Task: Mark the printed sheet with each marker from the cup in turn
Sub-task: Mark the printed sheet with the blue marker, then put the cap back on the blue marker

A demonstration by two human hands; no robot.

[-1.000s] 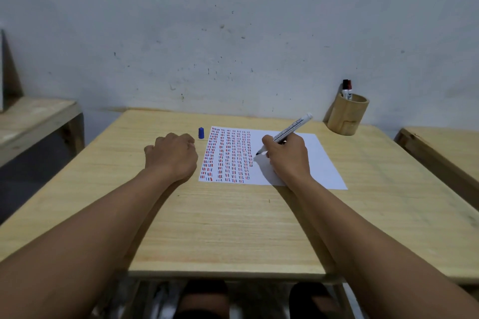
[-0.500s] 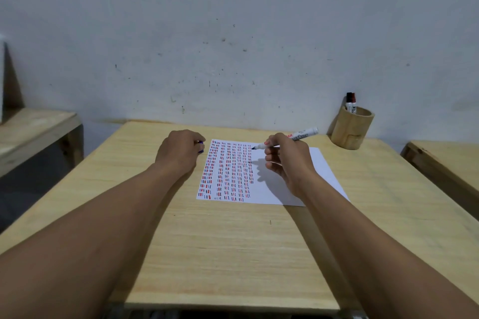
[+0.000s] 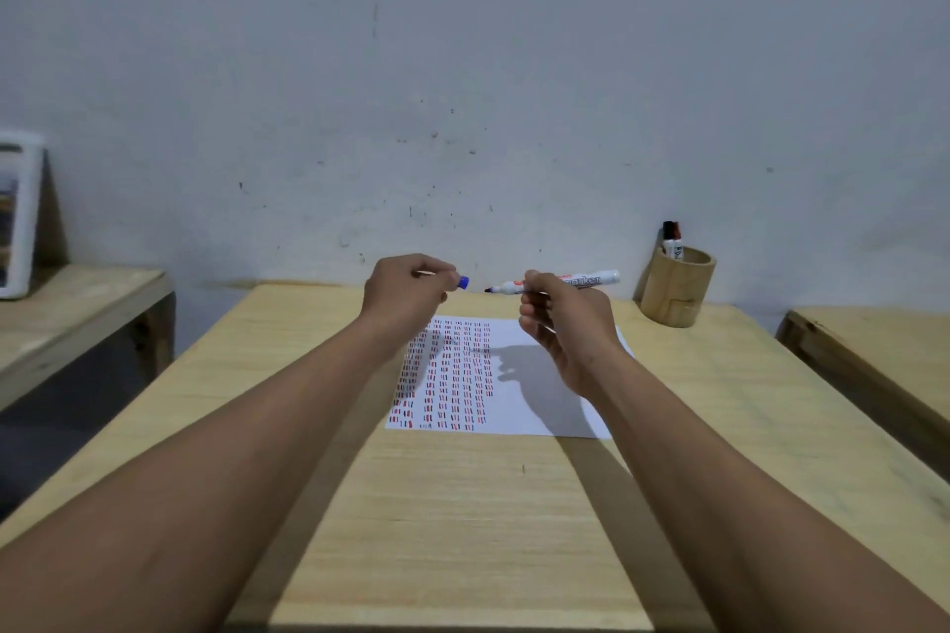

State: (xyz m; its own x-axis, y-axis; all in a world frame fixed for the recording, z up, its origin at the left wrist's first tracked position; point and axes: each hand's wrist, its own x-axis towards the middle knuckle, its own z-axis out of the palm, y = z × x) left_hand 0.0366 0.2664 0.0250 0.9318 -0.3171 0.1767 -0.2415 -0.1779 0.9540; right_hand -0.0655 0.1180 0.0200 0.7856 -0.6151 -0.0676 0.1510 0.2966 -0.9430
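The printed sheet (image 3: 534, 406) lies flat on the wooden table (image 3: 462, 504), its left half covered with columns of red and dark dashes. Above its far edge my right hand (image 3: 560, 319) grips an uncapped white marker (image 3: 591, 280) held level, tip pointing left. My left hand (image 3: 406, 290) is raised opposite it, pinching the blue cap (image 3: 463, 281), a small gap away from the marker's tip. A bamboo cup (image 3: 676, 293) stands at the table's far right, holding two markers (image 3: 672, 238) with dark caps.
A grey wall runs right behind the table. A lower wooden bench (image 3: 77, 314) sits on the left with a white framed object (image 3: 20, 216) leaning on the wall. Another wooden surface (image 3: 884, 355) borders the right side.
My right hand lifted the marker off the sheet and turned it level. My left hand picked the blue cap up from the table and raised it toward the marker's tip.
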